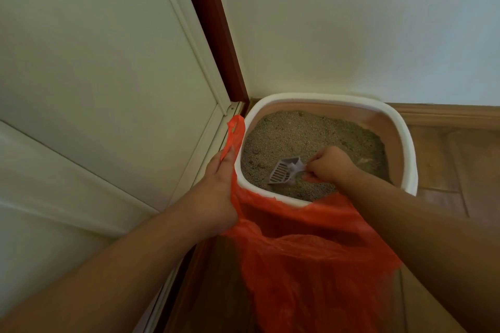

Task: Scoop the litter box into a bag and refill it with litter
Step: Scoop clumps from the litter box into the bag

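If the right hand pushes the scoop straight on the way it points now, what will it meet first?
Most likely the grey-beige litter. The right hand has its grip on the slotted white plastic scoop, pointing left, towards the near-left white rim of the litter box. Depth is unclear.

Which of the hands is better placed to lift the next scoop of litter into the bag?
Right. The right hand already grips the scoop, whose blade rests in the litter. The left hand is occupied holding the orange bag against the box rim.
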A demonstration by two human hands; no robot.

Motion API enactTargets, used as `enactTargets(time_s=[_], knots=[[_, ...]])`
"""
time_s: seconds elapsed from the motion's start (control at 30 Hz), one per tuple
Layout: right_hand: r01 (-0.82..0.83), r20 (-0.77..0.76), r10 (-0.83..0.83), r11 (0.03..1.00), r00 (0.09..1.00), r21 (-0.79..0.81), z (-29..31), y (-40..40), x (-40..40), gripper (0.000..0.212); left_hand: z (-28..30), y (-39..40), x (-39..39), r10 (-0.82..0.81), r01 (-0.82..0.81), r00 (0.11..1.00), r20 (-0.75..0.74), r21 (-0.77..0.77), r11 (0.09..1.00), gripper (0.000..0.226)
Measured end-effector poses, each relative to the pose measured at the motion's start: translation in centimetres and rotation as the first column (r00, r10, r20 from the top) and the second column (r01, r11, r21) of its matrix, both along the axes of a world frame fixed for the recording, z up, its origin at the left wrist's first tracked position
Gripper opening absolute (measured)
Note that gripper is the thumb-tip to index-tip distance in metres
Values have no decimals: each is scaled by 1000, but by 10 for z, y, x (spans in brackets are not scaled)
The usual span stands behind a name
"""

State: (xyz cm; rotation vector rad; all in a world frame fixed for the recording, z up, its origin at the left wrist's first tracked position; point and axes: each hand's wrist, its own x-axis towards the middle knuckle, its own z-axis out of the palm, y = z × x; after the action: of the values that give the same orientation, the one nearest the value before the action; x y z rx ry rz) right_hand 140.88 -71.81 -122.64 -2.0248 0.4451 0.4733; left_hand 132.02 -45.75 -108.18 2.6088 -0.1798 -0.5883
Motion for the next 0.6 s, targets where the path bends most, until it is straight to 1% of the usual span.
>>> enactTargets(time_s=[0.07, 0.13, 0.3, 0.47, 0.53, 0.6], knots=[[34, -8, -34, 998, 999, 53, -6, 6, 2, 13, -2, 2, 1, 2, -2, 1000, -7, 0, 1000, 148], [15, -7, -15, 998, 1000, 54, -12, 13, 3, 10, -5, 3, 3, 3, -3, 1000, -10, 1, 1000, 147], [70, -2, -71, 986, 998, 149, -22, 34, 8, 5, -10, 8, 8, 8, -9, 1000, -17, -22, 1000, 147], [149, -4, -153, 954, 988, 261, -36, 57, 12, 14, -15, 12, 13, 12, -12, 1000, -17, 7, 1000, 146], [187, -3, -194, 942, 981, 277, -41, 61, 15, 15, -18, 13, 14, 17, -17, 1000, -9, 15, 1000, 144], [219, -31, -222, 917, 975, 334, -42, 58, 19, 17, -20, 14, 16, 19, -19, 1000, -7, 11, 1000, 143]])
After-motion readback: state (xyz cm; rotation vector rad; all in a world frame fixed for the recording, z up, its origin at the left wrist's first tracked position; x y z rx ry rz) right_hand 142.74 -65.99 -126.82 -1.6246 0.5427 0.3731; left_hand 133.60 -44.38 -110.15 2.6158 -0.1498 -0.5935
